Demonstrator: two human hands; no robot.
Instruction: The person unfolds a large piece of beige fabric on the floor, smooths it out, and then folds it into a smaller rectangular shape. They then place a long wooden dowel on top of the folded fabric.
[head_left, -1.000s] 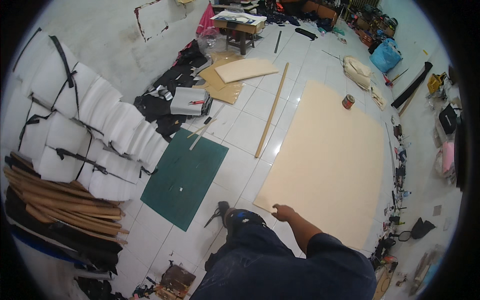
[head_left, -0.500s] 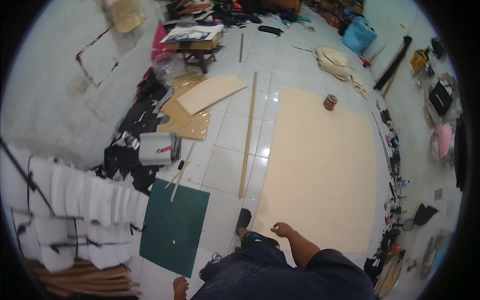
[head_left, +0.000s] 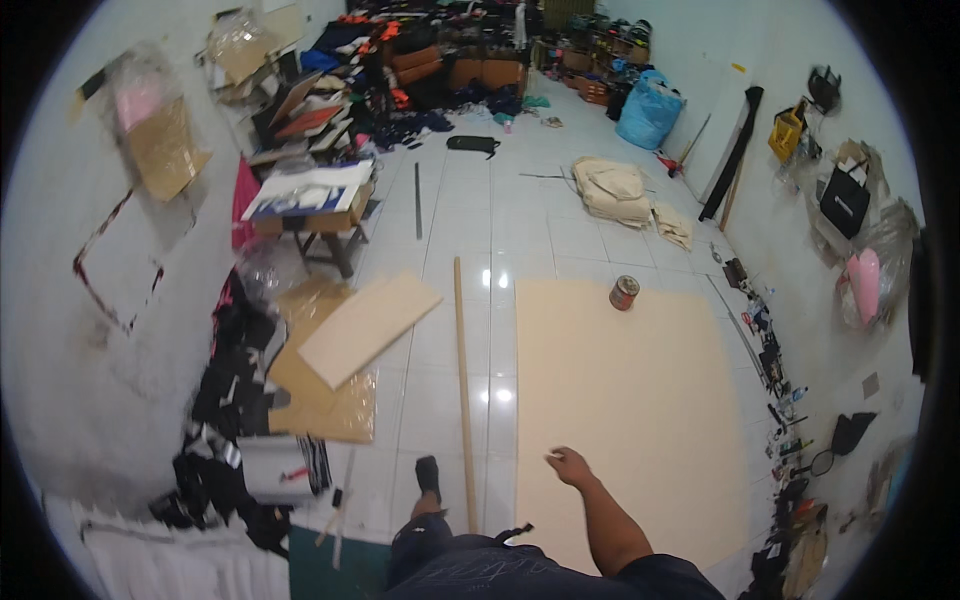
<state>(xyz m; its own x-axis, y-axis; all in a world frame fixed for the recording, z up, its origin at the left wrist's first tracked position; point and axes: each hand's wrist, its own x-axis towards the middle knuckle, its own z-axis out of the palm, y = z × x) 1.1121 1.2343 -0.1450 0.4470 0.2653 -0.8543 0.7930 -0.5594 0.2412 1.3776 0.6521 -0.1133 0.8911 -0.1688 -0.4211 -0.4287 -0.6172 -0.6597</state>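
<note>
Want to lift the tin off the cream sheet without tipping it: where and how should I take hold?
Take the tin around its side wall, probably best about mid-height, from the near side: it is cylindrical and stands upright near the far edge of the cream sheet, which lies flat between it and the right grip.

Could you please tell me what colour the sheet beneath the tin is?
The sheet is pale cream; the head view shows it best.

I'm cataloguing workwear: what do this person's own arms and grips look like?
The right grip is a bare hand: no glove or watch shows. The forearm is bare too, below a short, dark navy sleeve. The left grip is out of view.
</note>
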